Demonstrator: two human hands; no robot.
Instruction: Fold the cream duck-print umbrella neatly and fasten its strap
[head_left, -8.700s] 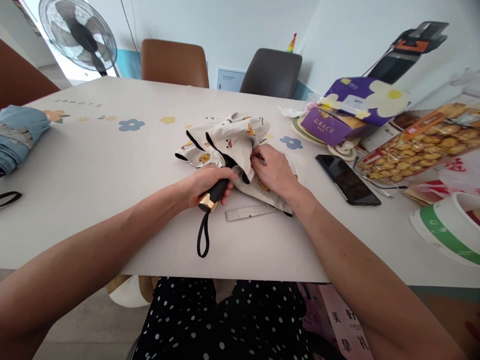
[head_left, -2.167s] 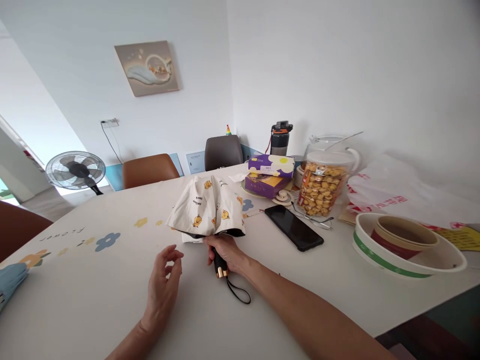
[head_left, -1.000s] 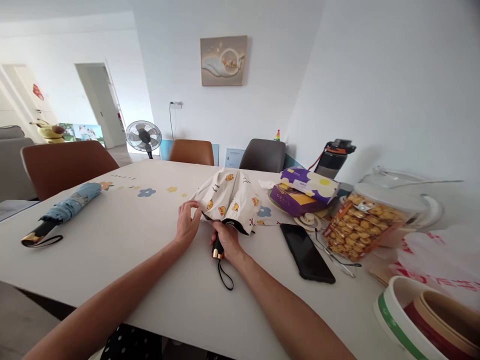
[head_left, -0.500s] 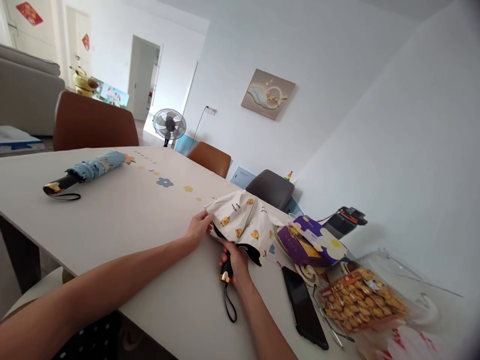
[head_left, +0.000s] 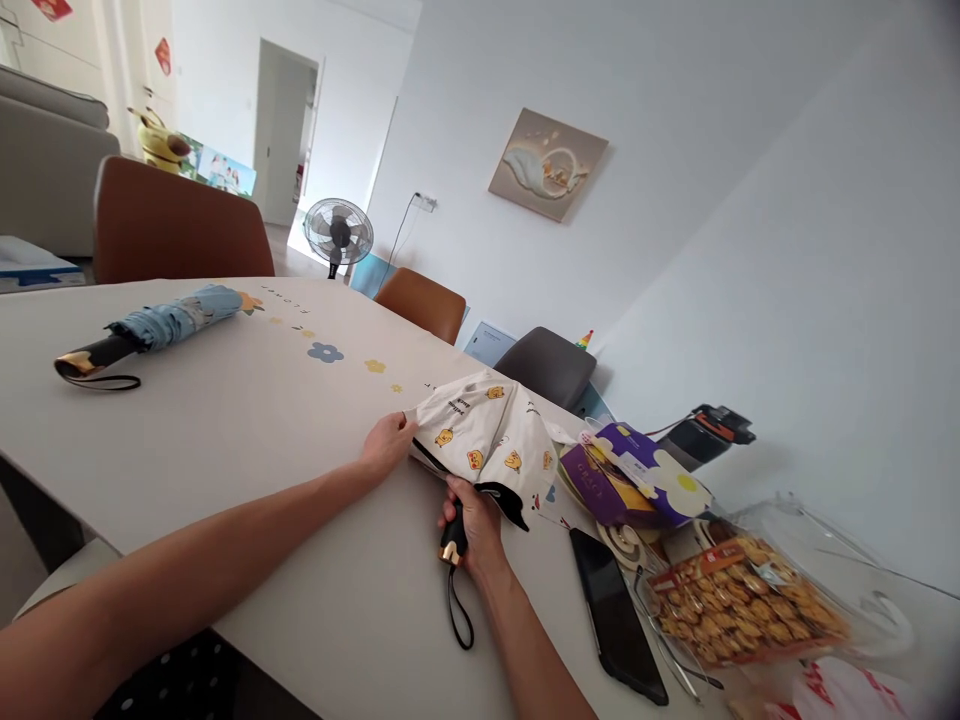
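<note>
Compared with the frame from about two seconds ago, my left hand [head_left: 388,442] has moved from open air beside the white umbrella to its canopy [head_left: 480,425], and now pinches the left edge between thumb and fingertips, a narrow grip. My right hand [head_left: 478,520] is wrapped round the black handle [head_left: 451,530] just below the fabric, as it was then. Through the head camera I see the white umbrella over the middle of the table [head_left: 330,560], loosely gathered, its folds printed with small yellow figures, a black lining showing at the rim and a thin strap [head_left: 460,622] trailing from the gold-coloured end. To handle this fabric well, I judge that the right hand should hold the handle steady while the left draws each loose panel out flat by its edge, without tugging at the ribs or trapping one fold beneath another. A folded blue umbrella [head_left: 184,320] lies well apart to the left. On the right, beside a dark phone [head_left: 615,615], a clear plastic jar [head_left: 750,605] holds golden-brown snack pieces. Behind it, a flower-patterned packet [head_left: 652,475] rests on a purple box [head_left: 600,488]; I cannot tell what either contains. Near them is a dark bottle [head_left: 694,442], its contents hidden.
</note>
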